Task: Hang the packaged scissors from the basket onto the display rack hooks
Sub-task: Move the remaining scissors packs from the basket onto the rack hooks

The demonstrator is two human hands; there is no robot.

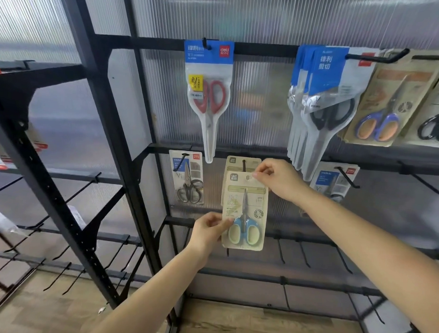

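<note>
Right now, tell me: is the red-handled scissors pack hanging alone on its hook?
Yes, the red-handled scissors pack hangs singly from its hook, with no other pack behind it.

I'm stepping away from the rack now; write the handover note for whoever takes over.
Left hand pinches the lower left edge of the blue-handled scissors pack. Right hand pinches its top right corner, by the hang hole.
The pack is in front of the middle hook, which already carries one matching pack.
Done: several packs hang on the rack.
Left: slide this pack onto the hook. The basket is out of view.
</note>
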